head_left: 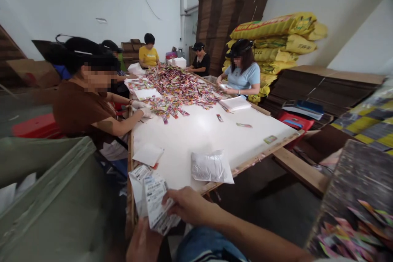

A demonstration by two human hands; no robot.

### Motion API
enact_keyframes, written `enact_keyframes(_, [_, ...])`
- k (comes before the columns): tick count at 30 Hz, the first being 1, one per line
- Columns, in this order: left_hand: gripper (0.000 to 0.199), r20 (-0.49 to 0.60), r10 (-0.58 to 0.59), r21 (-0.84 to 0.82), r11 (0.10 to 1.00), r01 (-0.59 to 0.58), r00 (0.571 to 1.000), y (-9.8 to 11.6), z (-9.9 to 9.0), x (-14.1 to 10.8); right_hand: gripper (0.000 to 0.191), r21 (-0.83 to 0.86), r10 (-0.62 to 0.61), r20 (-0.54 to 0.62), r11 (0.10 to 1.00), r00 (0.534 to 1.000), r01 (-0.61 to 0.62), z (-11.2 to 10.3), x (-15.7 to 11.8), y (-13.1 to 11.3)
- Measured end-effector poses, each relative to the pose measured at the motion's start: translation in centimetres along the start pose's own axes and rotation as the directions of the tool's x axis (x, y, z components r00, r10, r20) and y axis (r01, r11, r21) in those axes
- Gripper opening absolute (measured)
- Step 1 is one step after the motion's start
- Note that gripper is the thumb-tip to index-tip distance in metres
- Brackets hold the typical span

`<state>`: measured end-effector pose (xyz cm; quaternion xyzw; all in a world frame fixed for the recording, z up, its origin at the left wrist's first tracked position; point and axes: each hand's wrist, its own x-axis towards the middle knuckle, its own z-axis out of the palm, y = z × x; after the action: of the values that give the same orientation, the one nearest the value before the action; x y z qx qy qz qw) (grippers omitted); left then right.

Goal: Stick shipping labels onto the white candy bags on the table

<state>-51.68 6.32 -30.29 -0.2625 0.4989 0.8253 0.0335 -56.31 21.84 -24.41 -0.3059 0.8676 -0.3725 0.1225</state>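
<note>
Two sheets or packets with printed shipping labels [156, 198] lie over the near left corner of the table, the front one tilted toward me. My right hand [187, 204] reaches in from the right, its fingers closed on the right edge of the front label. Below it, my left hand [144, 239] is at the lower left edge of the same label, blurred, with its fingers partly hidden. A stuffed white plastic mailer bag [211, 166] rests at the near table edge, to the right. Just beyond the labels is a blank white sheet [148, 154].
A big heap of small colourful packets [181, 86] covers the far part of the white table [199, 131]. Several people sit around it. A green-grey bin [61, 196] stands at my left, and a dark board [353, 184] with loose packets is at my right.
</note>
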Motion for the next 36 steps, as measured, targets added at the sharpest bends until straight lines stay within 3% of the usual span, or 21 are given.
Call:
enact_keyframes(3, [0.043,0.056,-0.159,-0.125,0.978,0.165,0.986,0.4,1.1,0.4,0.015,-0.058,-0.132,0.018,0.989,0.991,0.133,1.0,-1.4,0.2])
enact_keyframes(5, [0.047,-0.06,-0.228,-0.23,0.951,0.208,0.972,0.2,1.5,1.2,0.003,-0.026,-0.223,-0.094,0.975,0.97,0.221,-0.3,-2.0,0.0])
enact_keyframes(7, [0.048,-0.246,-0.207,-0.276,0.951,0.137,0.947,-0.2,1.0,2.3,0.012,0.112,-0.259,-0.242,0.95,0.935,0.293,-3.4,-2.4,0.3])
enact_keyframes(10, [0.048,-0.413,-0.13,-0.272,0.962,0.014,0.901,-0.8,-0.7,4.0,0.021,0.383,-0.08,-0.56,0.858,0.825,0.343,-9.2,-2.2,2.8])
enact_keyframes(12, [0.046,-0.449,-0.112,-0.278,0.96,-0.019,0.886,-1.0,-1.9,4.6,0.027,0.49,0.164,-0.714,0.811,0.681,0.318,-12.2,-2.0,5.3])
enact_keyframes(13, [0.042,-0.448,-0.115,-0.286,0.958,-0.02,0.887,-1.1,-2.3,4.7,0.029,0.539,0.263,-0.732,0.788,0.629,0.298,-13.3,-2.0,6.4])
enact_keyframes(15, [0.033,-0.392,-0.127,-0.296,0.955,0.005,0.911,-1.2,-2.7,4.5,0.032,0.627,0.366,-0.708,0.72,0.604,0.298,-14.8,-2.5,7.6])
enact_keyframes(17, [0.028,-0.352,-0.12,-0.299,0.954,0.011,0.928,-1.4,-2.7,4.1,0.035,0.648,0.344,-0.73,0.623,0.591,0.438,-15.9,-3.9,7.0])
enact_keyframes(20, [0.032,-0.338,-0.097,-0.296,0.955,-0.008,0.936,-1.7,-1.9,3.6,0.039,0.55,0.251,-0.833,0.472,0.493,0.689,-18.0,-6.4,4.4])
enact_keyframes(22, [0.037,-0.325,-0.081,-0.292,0.956,-0.018,0.942,-1.7,-1.3,3.6,0.035,0.541,0.227,-0.838,0.457,0.496,0.706,-19.1,-7.2,3.5])
enact_keyframes(24, [0.042,-0.315,-0.05,-0.276,0.96,-0.042,0.948,-1.7,-0.8,3.8,0.03,0.566,0.222,-0.811,0.532,0.541,0.63,-19.2,-6.6,4.6])
enact_keyframes(27, [0.046,-0.305,-0.014,-0.249,0.966,-0.066,0.952,-1.8,-0.5,3.9,0.026,0.535,0.264,-0.791,0.735,0.552,0.416,-17.2,-4.2,9.8])
enact_keyframes(29, [0.049,-0.304,-0.019,-0.239,0.969,-0.057,0.952,-2.1,-0.8,3.9,0.025,0.438,0.317,-0.774,0.893,0.548,0.102,-14.9,-2.6,14.1])
enact_keyframes(30, [0.049,-0.313,-0.029,-0.239,0.97,-0.049,0.949,-2.2,-1.0,3.9,0.025,0.363,0.342,-0.757,0.929,0.557,-0.077,-13.6,-2.0,16.1])
enact_keyframes(32, [0.051,-0.339,-0.048,-0.235,0.971,-0.036,0.94,-2.6,-1.7,4.0,0.026,0.215,0.373,-0.72,0.921,0.584,-0.323,-11.1,-1.5,19.2])
enact_keyframes(35, [0.049,-0.343,-0.069,-0.215,0.977,-0.007,0.937,-3.2,-2.7,4.4,0.029,0.044,0.321,-0.747,0.898,0.582,-0.438,-8.3,-2.2,21.7])
enact_keyframes(36, [0.048,-0.341,-0.079,-0.204,0.979,0.009,0.937,-3.4,-2.9,4.6,0.032,-0.048,0.274,-0.75,0.885,0.603,-0.462,-7.7,-2.6,22.1])
